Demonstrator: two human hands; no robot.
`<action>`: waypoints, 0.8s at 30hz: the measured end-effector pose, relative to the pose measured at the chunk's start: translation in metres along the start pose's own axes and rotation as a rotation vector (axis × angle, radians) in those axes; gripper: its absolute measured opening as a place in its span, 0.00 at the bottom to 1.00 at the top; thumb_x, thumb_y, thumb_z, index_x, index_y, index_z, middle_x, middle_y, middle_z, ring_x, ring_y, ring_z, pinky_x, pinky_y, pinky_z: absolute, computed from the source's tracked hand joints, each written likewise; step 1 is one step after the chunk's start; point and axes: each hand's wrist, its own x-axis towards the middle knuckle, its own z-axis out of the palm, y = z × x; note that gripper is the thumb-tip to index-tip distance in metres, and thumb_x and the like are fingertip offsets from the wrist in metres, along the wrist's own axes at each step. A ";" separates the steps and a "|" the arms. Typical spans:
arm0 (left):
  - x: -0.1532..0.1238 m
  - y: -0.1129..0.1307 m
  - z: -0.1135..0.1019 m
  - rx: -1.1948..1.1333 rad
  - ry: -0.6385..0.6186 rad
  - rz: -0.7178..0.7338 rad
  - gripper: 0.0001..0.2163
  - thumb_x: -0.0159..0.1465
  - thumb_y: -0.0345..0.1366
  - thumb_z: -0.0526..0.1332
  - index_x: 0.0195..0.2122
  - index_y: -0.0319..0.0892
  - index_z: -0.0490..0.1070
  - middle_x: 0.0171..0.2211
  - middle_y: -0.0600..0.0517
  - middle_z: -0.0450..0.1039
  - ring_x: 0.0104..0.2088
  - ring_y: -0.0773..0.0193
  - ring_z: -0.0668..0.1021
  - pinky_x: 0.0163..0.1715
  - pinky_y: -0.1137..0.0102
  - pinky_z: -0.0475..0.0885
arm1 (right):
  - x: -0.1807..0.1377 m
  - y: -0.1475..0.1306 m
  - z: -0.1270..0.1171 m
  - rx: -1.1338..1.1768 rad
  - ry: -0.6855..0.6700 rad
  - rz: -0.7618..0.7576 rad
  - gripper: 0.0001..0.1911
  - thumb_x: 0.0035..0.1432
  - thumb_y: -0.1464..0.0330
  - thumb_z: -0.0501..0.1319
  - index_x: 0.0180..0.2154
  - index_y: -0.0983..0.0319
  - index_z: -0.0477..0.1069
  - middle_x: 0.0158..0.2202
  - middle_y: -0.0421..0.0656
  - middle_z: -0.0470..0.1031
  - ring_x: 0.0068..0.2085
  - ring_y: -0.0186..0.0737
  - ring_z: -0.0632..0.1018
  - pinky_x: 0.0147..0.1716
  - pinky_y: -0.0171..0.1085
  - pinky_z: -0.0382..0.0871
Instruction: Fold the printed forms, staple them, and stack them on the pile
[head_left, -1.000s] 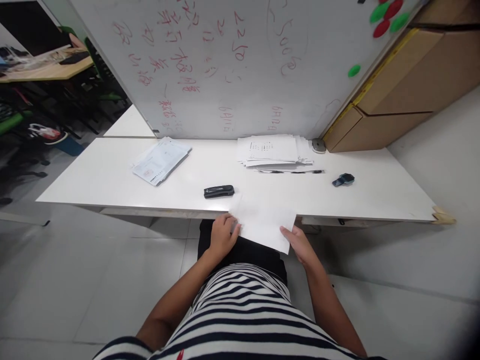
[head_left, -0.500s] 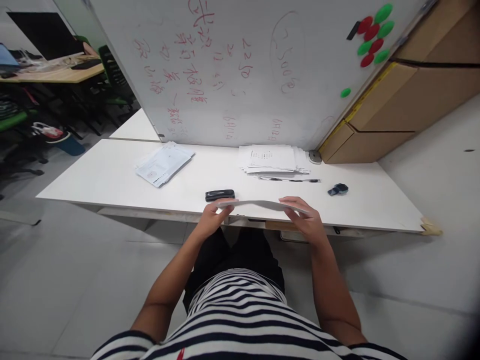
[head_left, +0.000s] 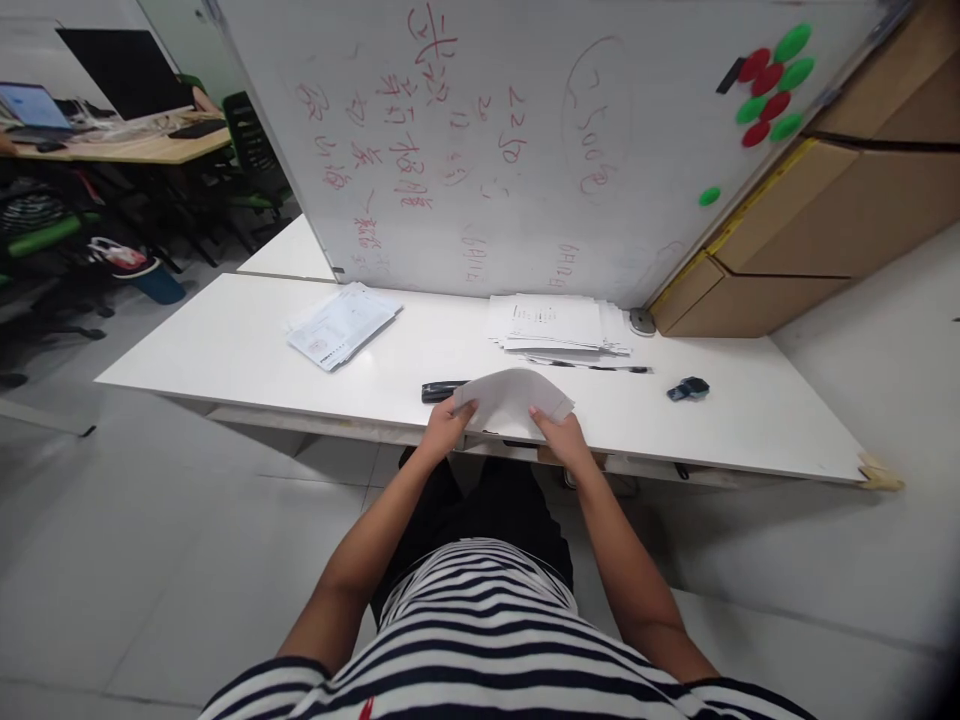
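My left hand grips the left edge of some white paper, thumb on top. My right hand pinches its right side the same way. The paper bows upward between the two hands above the desk's front edge; how many sheets there are I cannot tell. Just beyond my left hand lies a black stapler, partly covered by the paper. Farther back on the desk sits a stack of printed sheets. A second pile of papers lies at the left.
The white desk runs across in front of me, with a whiteboard standing along its back. Cardboard boxes are stacked at the right. A small dark wristwatch-like object rests on the right part of the desk.
My right hand has moved left, closer to my left hand. The paper, seen nearly edge-on before, now arches up and shows its face. The view has shifted slightly.
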 end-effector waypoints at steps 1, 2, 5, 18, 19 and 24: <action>-0.003 0.000 0.002 0.020 -0.003 0.006 0.18 0.62 0.48 0.59 0.45 0.42 0.76 0.44 0.49 0.78 0.47 0.54 0.77 0.48 0.60 0.71 | -0.003 0.003 0.004 0.012 0.020 -0.013 0.23 0.49 0.56 0.65 0.44 0.64 0.76 0.45 0.48 0.79 0.50 0.49 0.77 0.52 0.45 0.68; -0.005 0.000 0.004 0.039 -0.015 0.015 0.18 0.63 0.48 0.58 0.44 0.42 0.76 0.43 0.50 0.78 0.47 0.54 0.77 0.48 0.60 0.71 | -0.006 0.007 0.007 0.024 0.039 -0.030 0.24 0.50 0.57 0.65 0.45 0.64 0.76 0.46 0.48 0.79 0.51 0.48 0.76 0.53 0.44 0.67; -0.014 0.000 0.009 0.048 -0.088 0.026 0.17 0.63 0.49 0.58 0.42 0.43 0.77 0.40 0.51 0.79 0.43 0.56 0.78 0.45 0.61 0.72 | -0.019 0.018 0.010 0.045 0.128 -0.024 0.24 0.50 0.57 0.65 0.45 0.64 0.75 0.47 0.49 0.79 0.52 0.48 0.76 0.54 0.44 0.67; 0.031 0.001 -0.029 0.751 0.074 0.318 0.22 0.59 0.49 0.63 0.52 0.44 0.69 0.52 0.43 0.71 0.56 0.46 0.68 0.56 0.53 0.59 | -0.059 0.043 -0.036 0.339 0.306 0.240 0.27 0.44 0.58 0.71 0.44 0.66 0.76 0.49 0.51 0.78 0.49 0.52 0.78 0.54 0.49 0.70; 0.036 -0.006 -0.032 0.828 0.054 0.301 0.22 0.59 0.49 0.63 0.51 0.44 0.70 0.50 0.43 0.72 0.54 0.46 0.69 0.54 0.54 0.60 | -0.058 0.044 -0.037 0.341 0.273 0.263 0.26 0.44 0.58 0.71 0.44 0.66 0.76 0.48 0.51 0.78 0.49 0.53 0.78 0.53 0.49 0.70; 0.041 -0.023 -0.036 0.882 0.009 0.300 0.17 0.63 0.49 0.59 0.46 0.44 0.71 0.41 0.45 0.73 0.42 0.52 0.72 0.43 0.60 0.63 | -0.052 0.044 -0.037 0.296 0.161 0.302 0.24 0.45 0.57 0.71 0.42 0.64 0.76 0.47 0.50 0.78 0.49 0.54 0.79 0.51 0.49 0.73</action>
